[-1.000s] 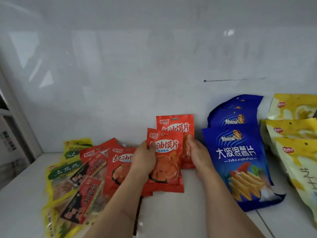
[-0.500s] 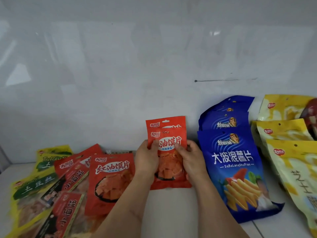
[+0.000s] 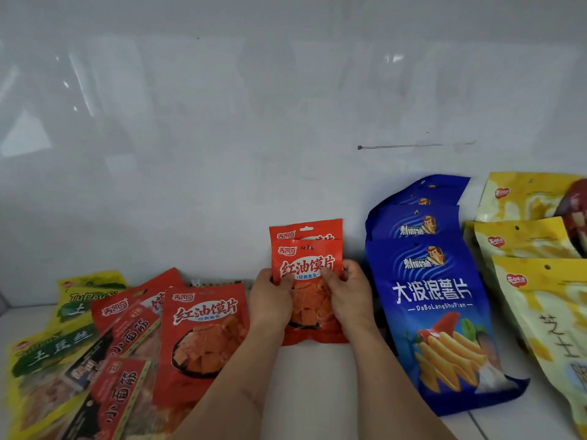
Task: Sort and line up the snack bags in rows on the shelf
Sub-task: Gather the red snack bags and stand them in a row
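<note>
Both hands have drawn together since a second ago: the front red bag (image 3: 307, 290), then held left of the red bag behind it, now sits squarely over that back red bag (image 3: 305, 229), only the back one's top strip showing above.

Left hand (image 3: 272, 298) holds the front bag's left edge, thumb curled onto the face, grip clamped on the bag. Right hand (image 3: 346, 295) holds the right edge the same way, thumb pressed on the printed front, grip clamped too. Bag's bottom edge meets the white shelf (image 3: 317, 392); it stands near the back wall (image 3: 222, 138).

Right of the hands: row of blue chip bags (image 3: 435, 312), overlapping front to back, nearest one largest in view. Further right, yellow bags (image 3: 540, 296) overlapped likewise, running off the frame edge.

Left of the hands: loose red bag (image 3: 203, 338) of the same print, lying flat, just beside the left forearm. Beyond it a jumbled heap: dark-and-red strip packs (image 3: 120, 385) over more red packets, and yellow-green bags (image 3: 54, 347) at far left, all overlapping, not lined up.
</note>
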`<state>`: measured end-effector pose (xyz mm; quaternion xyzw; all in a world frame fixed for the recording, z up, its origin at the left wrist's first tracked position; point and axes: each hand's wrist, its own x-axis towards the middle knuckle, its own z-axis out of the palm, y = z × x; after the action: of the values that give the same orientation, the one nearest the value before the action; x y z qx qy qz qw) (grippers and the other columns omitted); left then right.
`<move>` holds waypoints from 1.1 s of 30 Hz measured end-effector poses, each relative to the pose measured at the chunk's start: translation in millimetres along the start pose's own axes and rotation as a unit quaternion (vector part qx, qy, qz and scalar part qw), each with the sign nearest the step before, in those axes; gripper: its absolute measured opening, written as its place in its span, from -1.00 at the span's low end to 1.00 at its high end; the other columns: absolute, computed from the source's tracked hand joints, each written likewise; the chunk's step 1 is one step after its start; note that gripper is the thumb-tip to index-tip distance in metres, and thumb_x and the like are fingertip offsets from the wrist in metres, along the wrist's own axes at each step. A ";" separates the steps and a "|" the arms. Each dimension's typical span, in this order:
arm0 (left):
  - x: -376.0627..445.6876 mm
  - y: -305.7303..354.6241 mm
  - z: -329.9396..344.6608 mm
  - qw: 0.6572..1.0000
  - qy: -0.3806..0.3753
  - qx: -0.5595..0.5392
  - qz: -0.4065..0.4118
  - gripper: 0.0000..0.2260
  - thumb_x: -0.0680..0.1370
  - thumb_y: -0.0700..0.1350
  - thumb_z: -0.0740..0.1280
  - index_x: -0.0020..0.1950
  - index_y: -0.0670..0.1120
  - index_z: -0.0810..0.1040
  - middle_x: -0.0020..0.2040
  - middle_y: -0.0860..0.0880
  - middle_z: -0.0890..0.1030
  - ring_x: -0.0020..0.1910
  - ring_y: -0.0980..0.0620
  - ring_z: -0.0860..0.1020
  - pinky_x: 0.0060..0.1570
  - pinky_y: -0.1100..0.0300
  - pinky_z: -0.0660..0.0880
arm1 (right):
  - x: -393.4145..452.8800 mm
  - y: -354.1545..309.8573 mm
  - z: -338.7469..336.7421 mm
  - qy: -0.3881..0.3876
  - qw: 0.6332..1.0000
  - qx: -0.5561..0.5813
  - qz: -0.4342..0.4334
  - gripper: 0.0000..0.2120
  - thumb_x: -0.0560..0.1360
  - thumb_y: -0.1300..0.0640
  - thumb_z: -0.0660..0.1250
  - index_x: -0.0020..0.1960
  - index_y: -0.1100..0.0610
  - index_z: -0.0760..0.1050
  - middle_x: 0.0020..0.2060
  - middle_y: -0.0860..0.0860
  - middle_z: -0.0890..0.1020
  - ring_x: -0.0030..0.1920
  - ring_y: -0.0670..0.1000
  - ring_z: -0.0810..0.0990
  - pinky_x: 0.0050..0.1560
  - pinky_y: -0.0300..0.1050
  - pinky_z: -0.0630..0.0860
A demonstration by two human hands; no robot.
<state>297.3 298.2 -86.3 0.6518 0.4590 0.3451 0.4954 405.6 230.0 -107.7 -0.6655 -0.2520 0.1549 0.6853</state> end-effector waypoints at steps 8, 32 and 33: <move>-2.9 3.2 -8.9 0.999 0.013 0.026 0.017 -0.70 0.66 0.04 0.29 0.31 -0.09 0.48 0.22 -0.06 0.63 0.08 -0.06 0.61 0.03 0.10 0.53 | -10.3 -9.9 2.8 0.047 0.978 -0.199 -0.032 -0.55 0.59 -0.16 0.28 0.39 0.05 0.40 0.15 0.02 0.64 0.15 0.09 0.64 0.09 -0.01 0.55; -50.6 5.2 -88.3 0.968 0.140 0.171 0.121 -0.79 0.64 -0.08 0.24 0.16 -0.11 0.60 0.11 -0.08 0.64 0.08 -0.10 0.58 0.00 0.10 0.48 | -67.2 -32.7 44.8 -0.002 0.883 -0.353 -0.310 -0.75 0.59 0.20 0.31 0.23 0.20 0.59 0.19 0.14 0.63 0.20 0.20 0.57 0.20 0.11 0.50; -50.8 3.8 -95.6 0.966 0.148 0.173 0.122 -0.79 0.64 -0.08 0.24 0.16 -0.11 0.60 0.11 -0.09 0.64 0.09 -0.10 0.58 0.03 0.07 0.50 | -69.1 -34.9 49.6 -0.014 0.884 -0.348 -0.313 -0.76 0.58 0.22 0.31 0.22 0.21 0.59 0.16 0.15 0.64 0.17 0.21 0.58 0.17 0.10 0.51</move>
<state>194.5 281.6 -56.5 0.7204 0.4969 0.4108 0.2557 317.0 231.2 -83.4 -0.7455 -0.4943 -0.1558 0.4191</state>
